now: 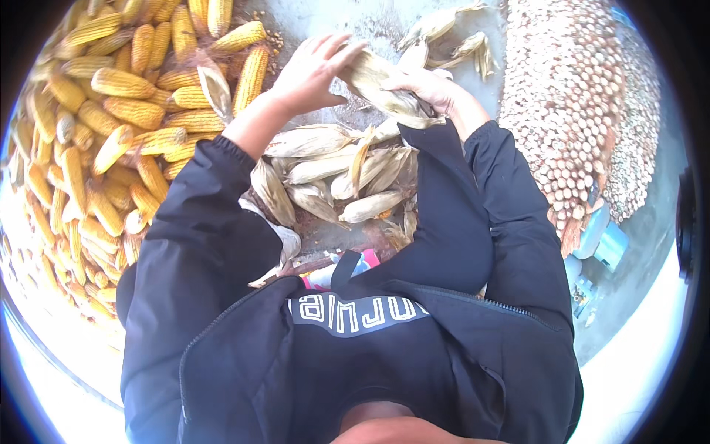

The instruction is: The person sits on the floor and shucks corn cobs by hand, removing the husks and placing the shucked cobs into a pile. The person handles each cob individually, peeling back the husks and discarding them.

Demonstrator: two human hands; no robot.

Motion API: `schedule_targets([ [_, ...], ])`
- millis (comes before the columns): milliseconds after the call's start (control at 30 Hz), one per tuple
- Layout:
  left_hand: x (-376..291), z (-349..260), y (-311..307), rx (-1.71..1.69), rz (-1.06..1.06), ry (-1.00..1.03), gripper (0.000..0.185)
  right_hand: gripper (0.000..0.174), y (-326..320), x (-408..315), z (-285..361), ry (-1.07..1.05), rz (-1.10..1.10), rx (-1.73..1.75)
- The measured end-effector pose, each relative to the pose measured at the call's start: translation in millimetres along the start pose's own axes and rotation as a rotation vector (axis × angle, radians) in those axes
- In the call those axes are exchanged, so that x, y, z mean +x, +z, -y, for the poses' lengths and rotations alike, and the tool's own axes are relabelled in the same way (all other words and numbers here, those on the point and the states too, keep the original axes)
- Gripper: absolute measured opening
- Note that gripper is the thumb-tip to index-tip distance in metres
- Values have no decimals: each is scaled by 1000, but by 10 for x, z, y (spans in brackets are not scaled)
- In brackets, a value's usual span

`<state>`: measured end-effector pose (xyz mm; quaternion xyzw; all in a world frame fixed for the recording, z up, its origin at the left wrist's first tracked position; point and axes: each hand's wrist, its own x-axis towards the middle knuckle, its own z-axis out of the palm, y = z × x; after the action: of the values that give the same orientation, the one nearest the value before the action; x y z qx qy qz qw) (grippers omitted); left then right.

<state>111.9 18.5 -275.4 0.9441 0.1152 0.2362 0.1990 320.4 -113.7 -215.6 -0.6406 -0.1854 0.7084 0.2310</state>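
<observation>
An unhusked ear of corn in dry pale husk (371, 83) lies slantwise in my right hand (432, 91), which grips its lower right end. At its upper left end is my left hand (310, 72), fingers spread and thumb apart; the fingertips overlap or touch the husk's tip. Between my arms, below the hands, lies a heap of corn ears in dry husks (333, 166). Left of my left hand is a large pile of bare yellow corn ears (133, 111).
Loose dry husks (432, 28) lie on the grey floor (310, 11) beyond my hands. At the right stand stacked corn cobs, ends outward (560, 100), with light blue objects (610, 247) beside them. A colourful cloth-like item (338, 272) lies near my lap.
</observation>
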Motion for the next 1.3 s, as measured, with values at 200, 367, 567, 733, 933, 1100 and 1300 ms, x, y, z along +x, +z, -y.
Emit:
schedule_targets([
  [200,225,-626,-1082,-224,85,-263,71,46,324,-1159,513,-500,-62,-67],
  [367,208,-1216,-1935,-885,154,-657,79,46,826,-2176,904,-898,-236,396],
  [567,-184,-1959,-2015,-843,-129,-653,101,41,1449,-2553,429,-1005,-506,65],
  [733,-357,-2283,-1711,-454,-98,-517,95,53,1803,-2722,167,-1059,-623,70],
  [933,-254,-2492,-1614,-256,-146,-390,98,39,1565,-2692,15,-1007,-791,290],
  [1100,-151,-2329,-1455,-474,-174,-445,90,28,839,-2495,-132,-1086,-962,479],
  [1300,-146,-2034,-1557,-645,-117,-659,84,58,859,-2463,-183,-231,-540,-783],
])
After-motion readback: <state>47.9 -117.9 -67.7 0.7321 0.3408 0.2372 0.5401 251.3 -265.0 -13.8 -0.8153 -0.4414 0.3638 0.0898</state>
